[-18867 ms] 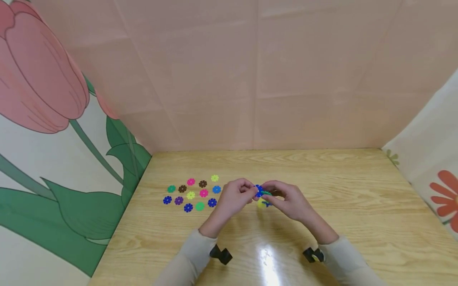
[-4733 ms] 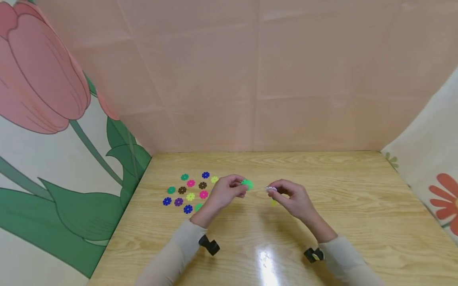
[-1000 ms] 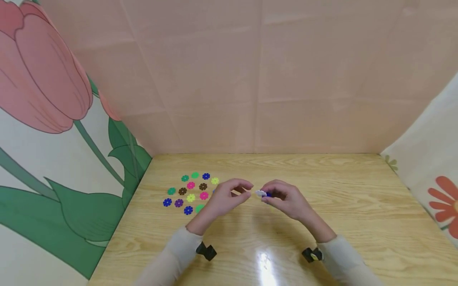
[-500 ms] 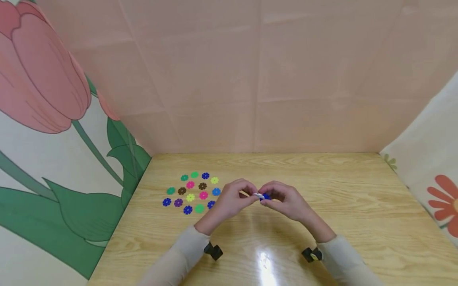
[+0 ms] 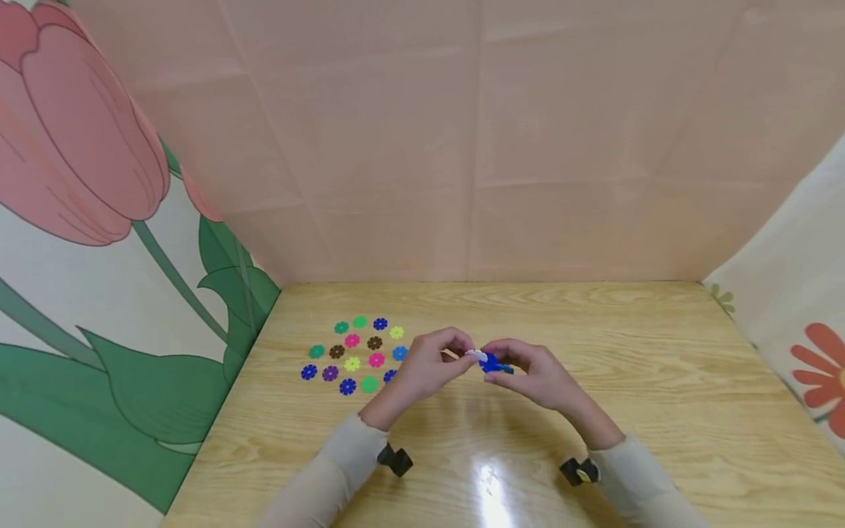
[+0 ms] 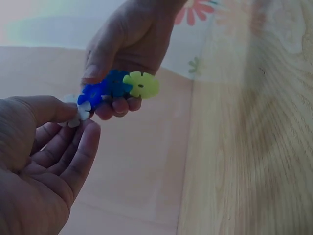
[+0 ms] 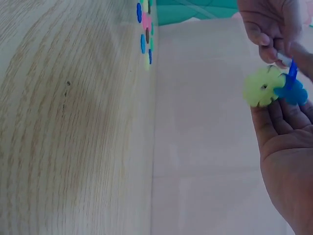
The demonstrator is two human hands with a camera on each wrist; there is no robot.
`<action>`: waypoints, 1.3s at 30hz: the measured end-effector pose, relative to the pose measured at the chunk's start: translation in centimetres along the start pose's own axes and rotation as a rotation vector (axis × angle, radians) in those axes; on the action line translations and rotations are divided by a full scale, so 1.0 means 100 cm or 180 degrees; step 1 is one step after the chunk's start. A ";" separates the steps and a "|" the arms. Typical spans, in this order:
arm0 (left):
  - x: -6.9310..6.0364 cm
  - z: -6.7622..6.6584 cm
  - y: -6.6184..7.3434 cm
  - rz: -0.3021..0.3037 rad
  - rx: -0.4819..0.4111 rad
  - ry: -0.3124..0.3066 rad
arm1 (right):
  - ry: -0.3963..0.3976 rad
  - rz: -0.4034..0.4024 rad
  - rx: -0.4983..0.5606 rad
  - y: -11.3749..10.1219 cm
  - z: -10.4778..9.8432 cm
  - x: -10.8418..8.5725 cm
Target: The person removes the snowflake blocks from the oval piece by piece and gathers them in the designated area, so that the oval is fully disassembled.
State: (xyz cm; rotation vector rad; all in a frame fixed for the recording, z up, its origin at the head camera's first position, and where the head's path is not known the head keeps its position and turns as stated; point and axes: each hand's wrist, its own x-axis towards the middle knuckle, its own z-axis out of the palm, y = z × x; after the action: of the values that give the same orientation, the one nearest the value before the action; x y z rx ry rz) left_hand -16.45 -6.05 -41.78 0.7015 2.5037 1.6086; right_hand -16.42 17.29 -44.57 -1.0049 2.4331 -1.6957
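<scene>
Above the table's middle, both hands hold a short chain of interlocked notched plastic discs. My left hand (image 5: 432, 363) pinches the white disc (image 6: 73, 117) at one end between thumb and fingers. In the left wrist view, a dark blue disc (image 6: 91, 95) joins the white one, followed by a lighter blue disc (image 6: 116, 83) and a yellow-green disc (image 6: 142, 85) at the far end. My right hand (image 5: 538, 374) grips the blue discs, thumb on one side and fingers behind. The yellow-green disc is hidden in the head view.
Loose discs in rows lie on the wooden table (image 5: 627, 381) left of the hands, among them a purple disc (image 5: 330, 373), a brown disc (image 5: 375, 342) and a pink disc (image 5: 352, 340). A pink cloth (image 5: 383, 147) hangs behind the table's back edge.
A green disc in the left hand 4.7 s ago now lies in the back row. The left hand, apart one second ago, has moved right and pinches the white disc. More blue shows now.
</scene>
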 end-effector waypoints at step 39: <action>0.000 0.004 0.001 0.1269 0.0825 -0.0113 | 0.0100 -0.0423 -0.0139 -0.001 0.001 -0.003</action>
State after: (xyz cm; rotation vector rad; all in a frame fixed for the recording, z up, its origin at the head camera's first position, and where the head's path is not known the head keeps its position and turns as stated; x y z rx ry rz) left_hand -16.31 -5.70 -41.88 1.3198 2.7006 1.3564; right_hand -16.13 17.30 -44.65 -1.1791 2.4848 -1.7155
